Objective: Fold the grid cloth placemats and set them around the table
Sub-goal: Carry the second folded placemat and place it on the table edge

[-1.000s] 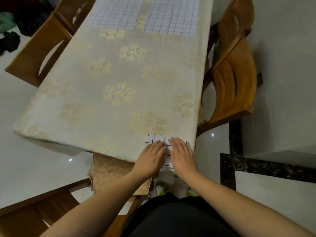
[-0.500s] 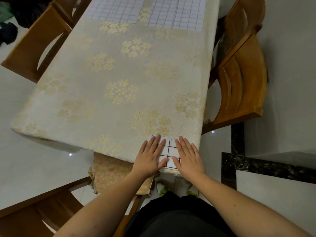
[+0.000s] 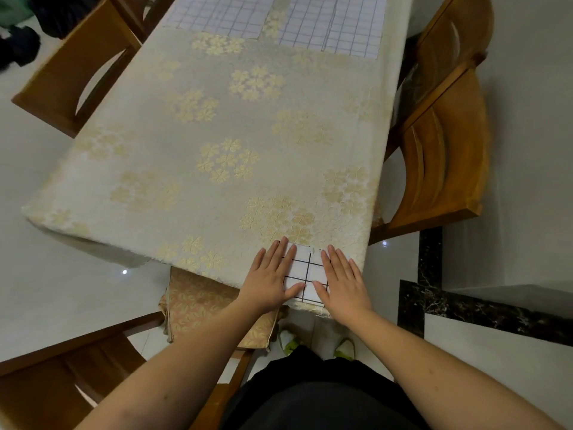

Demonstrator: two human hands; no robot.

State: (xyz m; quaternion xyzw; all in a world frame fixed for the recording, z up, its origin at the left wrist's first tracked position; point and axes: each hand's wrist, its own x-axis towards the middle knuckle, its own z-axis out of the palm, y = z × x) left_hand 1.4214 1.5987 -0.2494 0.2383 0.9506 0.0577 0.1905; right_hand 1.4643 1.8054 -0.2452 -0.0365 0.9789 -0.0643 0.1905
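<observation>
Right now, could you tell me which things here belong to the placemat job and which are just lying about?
Job: folded placemat under left hand and right hand; two flat placemats; table.
Lying about: chairs; cushion; dark clothes.

Home dining room: clothed table (image 3: 217, 125), wooden chairs (image 3: 440, 150).

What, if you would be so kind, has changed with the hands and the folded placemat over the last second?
The left hand and right hand have slid apart across the folded grid placemat, uncovering its middle squares. Both stay flat with straight fingers pressing it down; neither took a grip or let go. The placemat stays at the near edge of the table, and the two grid placemats at the far end lie as before.
</observation>
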